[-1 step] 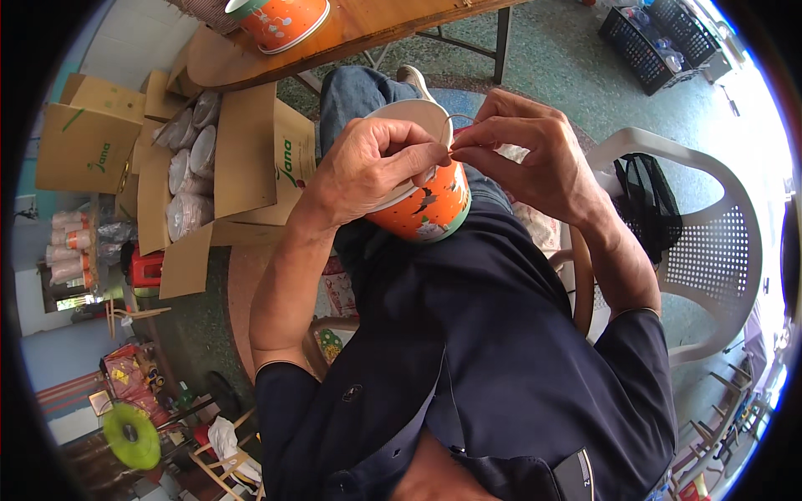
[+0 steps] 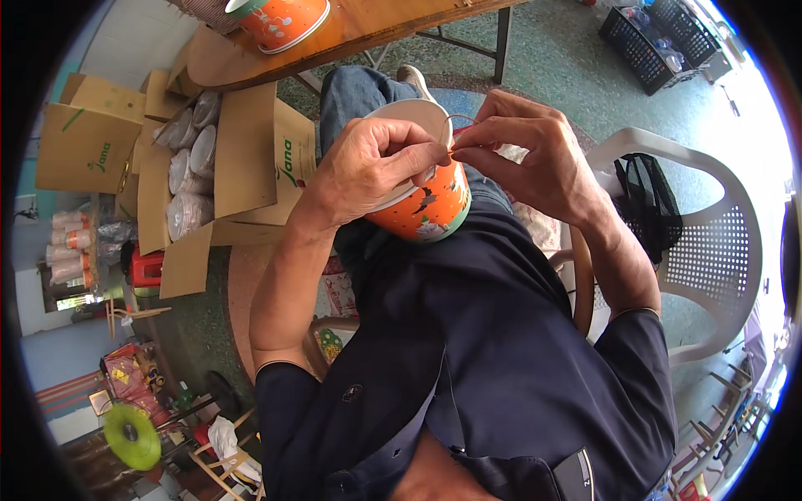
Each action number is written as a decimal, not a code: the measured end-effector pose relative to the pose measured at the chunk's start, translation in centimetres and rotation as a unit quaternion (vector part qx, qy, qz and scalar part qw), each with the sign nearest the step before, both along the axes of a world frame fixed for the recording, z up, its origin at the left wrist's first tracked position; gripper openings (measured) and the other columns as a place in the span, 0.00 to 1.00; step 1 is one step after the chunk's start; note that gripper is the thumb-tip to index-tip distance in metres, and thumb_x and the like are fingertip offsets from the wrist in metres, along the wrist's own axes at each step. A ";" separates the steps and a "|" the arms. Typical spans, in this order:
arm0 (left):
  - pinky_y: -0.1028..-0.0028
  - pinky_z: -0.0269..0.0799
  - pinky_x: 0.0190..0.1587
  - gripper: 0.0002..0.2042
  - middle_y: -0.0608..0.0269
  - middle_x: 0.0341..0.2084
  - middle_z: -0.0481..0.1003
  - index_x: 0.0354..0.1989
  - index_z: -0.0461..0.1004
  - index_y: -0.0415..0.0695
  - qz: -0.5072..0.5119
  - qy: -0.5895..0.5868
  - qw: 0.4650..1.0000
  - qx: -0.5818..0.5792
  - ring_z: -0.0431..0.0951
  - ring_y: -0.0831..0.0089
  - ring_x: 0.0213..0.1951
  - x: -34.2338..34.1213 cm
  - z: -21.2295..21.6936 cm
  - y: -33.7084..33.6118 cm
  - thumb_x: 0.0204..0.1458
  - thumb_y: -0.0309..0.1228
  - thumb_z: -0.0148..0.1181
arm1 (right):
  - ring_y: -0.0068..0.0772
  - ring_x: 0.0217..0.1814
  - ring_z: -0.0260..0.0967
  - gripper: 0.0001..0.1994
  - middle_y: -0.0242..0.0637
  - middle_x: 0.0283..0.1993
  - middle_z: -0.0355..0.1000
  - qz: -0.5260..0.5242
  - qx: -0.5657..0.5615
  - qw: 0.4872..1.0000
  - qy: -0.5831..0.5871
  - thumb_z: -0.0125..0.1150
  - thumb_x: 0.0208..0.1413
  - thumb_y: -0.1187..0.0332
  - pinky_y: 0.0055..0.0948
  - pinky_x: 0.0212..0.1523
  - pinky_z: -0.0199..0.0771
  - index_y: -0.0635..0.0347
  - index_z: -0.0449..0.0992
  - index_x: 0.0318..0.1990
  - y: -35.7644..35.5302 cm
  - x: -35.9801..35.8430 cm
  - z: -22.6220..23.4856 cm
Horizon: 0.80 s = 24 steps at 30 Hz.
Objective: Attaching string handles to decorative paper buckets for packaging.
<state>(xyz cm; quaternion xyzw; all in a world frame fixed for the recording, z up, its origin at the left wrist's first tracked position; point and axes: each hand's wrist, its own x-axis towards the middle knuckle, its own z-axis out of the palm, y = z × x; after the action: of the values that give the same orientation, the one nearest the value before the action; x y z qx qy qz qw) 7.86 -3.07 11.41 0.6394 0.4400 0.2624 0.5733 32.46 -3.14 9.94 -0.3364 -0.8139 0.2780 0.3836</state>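
An orange paper bucket (image 2: pixel 423 210) with a green band and printed figures rests tilted in my lap, its white mouth facing away from me. My left hand (image 2: pixel 368 167) curls over the bucket's near side, thumb and forefinger pressed together at the rim. From the right, my right hand (image 2: pixel 530 146) meets it, its thumb and forefinger pinching a thin wire (image 2: pixel 459 116) that arcs above the rim. The fingertips of both hands almost touch where the wire meets the bucket. Whether the left fingers also grip the wire is hidden.
A wooden table (image 2: pixel 401 21) ahead bears another orange bucket (image 2: pixel 282 23). To the left stands an open cardboard box (image 2: pixel 242 154) of stacked white containers (image 2: pixel 190 171). A white plastic chair (image 2: pixel 710 275) with a black mesh bag (image 2: pixel 650 204) is at right; a dark crate (image 2: pixel 647 50) lies beyond.
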 end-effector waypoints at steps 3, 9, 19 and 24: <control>0.85 0.55 0.25 0.10 0.73 0.23 0.73 0.39 0.81 0.36 -0.003 0.001 1.000 -0.002 0.64 0.91 0.23 -0.1 0.1 -0.1 0.66 0.32 0.63 | 0.31 0.36 0.76 0.08 0.36 0.34 0.76 0.004 0.017 1.000 -0.004 0.74 0.54 0.73 0.33 0.39 0.76 0.63 0.85 0.40 0.0 -0.2 -0.3; 0.85 0.54 0.25 0.10 0.74 0.23 0.72 0.38 0.81 0.37 0.004 0.006 1.000 0.003 0.62 0.92 0.22 -0.1 -0.2 -0.1 0.66 0.32 0.62 | 0.31 0.36 0.75 0.05 0.37 0.34 0.75 0.003 -0.059 0.998 -0.008 0.70 0.57 0.75 0.32 0.39 0.74 0.67 0.82 0.37 -0.5 -0.2 -0.2; 0.85 0.57 0.24 0.09 0.68 0.27 0.78 0.47 0.77 0.37 0.060 -0.190 0.974 -0.105 0.64 0.89 0.22 -0.5 -0.5 0.1 0.64 0.30 0.65 | 0.33 0.36 0.75 0.04 0.39 0.34 0.76 -0.007 -0.079 0.997 0.017 0.69 0.56 0.75 0.33 0.39 0.74 0.67 0.82 0.36 -1.1 -0.1 -0.6; 0.82 0.75 0.39 0.09 0.54 0.41 0.84 0.48 0.76 0.38 0.031 -0.217 0.974 -0.053 0.80 0.81 0.35 0.2 -1.5 -0.4 0.62 0.23 0.65 | 0.37 0.36 0.77 0.05 0.41 0.34 0.77 -0.002 -0.081 0.996 -0.027 0.71 0.53 0.75 0.35 0.39 0.75 0.68 0.83 0.35 -1.8 -0.5 -0.3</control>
<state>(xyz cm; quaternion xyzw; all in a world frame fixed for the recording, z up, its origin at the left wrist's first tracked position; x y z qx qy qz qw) 8.09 -3.47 9.89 0.5214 0.3383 0.3890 0.6800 31.94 -4.91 9.64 -0.3755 -0.7979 0.3328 0.3340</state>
